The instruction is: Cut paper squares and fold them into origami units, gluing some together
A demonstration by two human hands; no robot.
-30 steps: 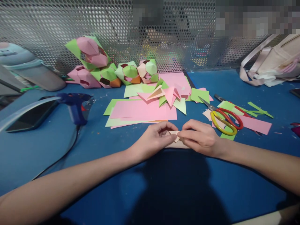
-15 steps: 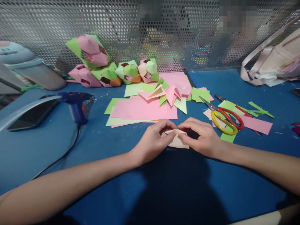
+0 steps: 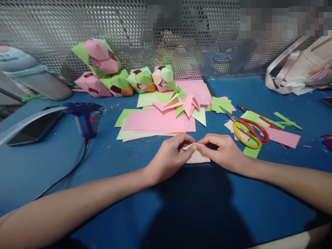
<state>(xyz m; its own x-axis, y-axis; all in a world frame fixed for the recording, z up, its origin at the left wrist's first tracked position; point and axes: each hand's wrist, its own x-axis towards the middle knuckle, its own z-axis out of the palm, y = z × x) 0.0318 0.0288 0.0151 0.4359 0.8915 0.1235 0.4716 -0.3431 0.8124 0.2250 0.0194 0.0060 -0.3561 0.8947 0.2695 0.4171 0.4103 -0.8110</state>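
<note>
Between my two hands is a small cream piece of folded paper (image 3: 197, 157), low over the blue table. My left hand (image 3: 173, 155) pinches its left side, thumb on the near face and fingers curled behind. On the other side my right hand (image 3: 223, 150) grips it the same way, with the thumb tips close together near the top edge. Part of the paper is hidden by my fingers. Just beyond lie pink and green paper sheets (image 3: 158, 121), with several folded paper pieces (image 3: 190, 104) on top.
Scissors (image 3: 247, 133) with red and yellow handles rest among paper scraps on the right. At left are a blue glue gun (image 3: 84, 119) with its cord, a phone (image 3: 36, 128) and a bottle (image 3: 33, 74). Folded paper models (image 3: 116, 81) stand against the perforated metal screen (image 3: 124, 27).
My right fingers and thumb have shifted slightly along the top edge of the cream paper, closer to the left thumb. The view has moved a little; the other things stay put.
</note>
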